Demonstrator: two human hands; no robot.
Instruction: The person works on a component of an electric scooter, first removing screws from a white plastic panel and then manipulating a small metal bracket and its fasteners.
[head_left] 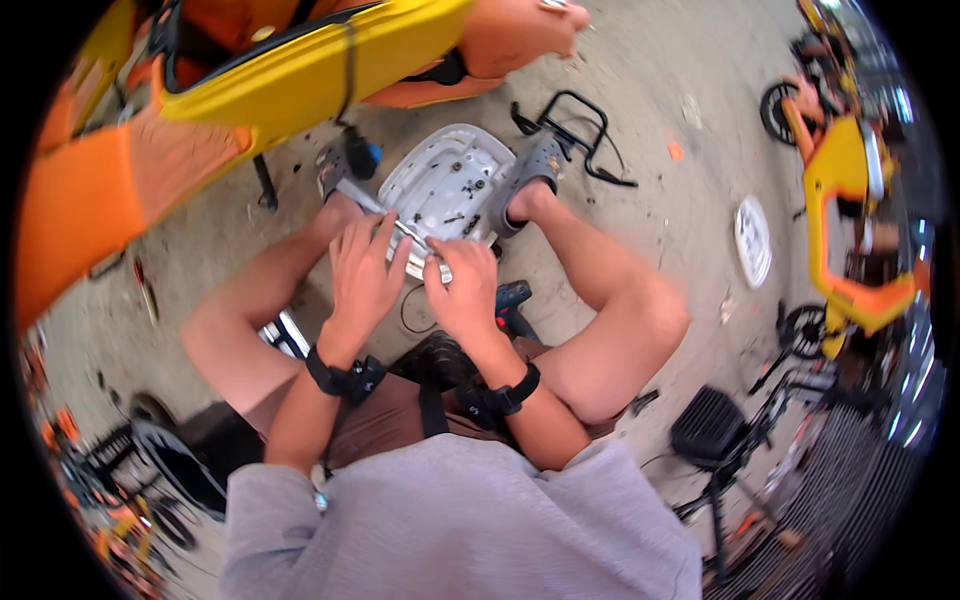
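Note:
Between my knees, both hands are at a slim silver metal rod-like tool (408, 232); motion blur hides its exact kind. My right hand (462, 285) is closed around its near end, thumb along the metal. My left hand (362, 272) has its fingers bent onto the shaft farther up. Just beyond lies a white plastic tray-like panel (400, 180) on the floor, holding several small bolts and dark metal parts. My feet, in grey clogs, flank the panel. Close behind my right hand, a cordless power tool (514, 294) rests on the floor, partly hidden by my leg.
A yellow and orange vehicle body (290, 90) stands close at the upper left. A black tubular bracket (590, 120) lies past my right foot. Farther right are a white oval panel (752, 241) and a yellow scooter frame (826, 210). A screwdriver-like tool (146, 291) lies at left.

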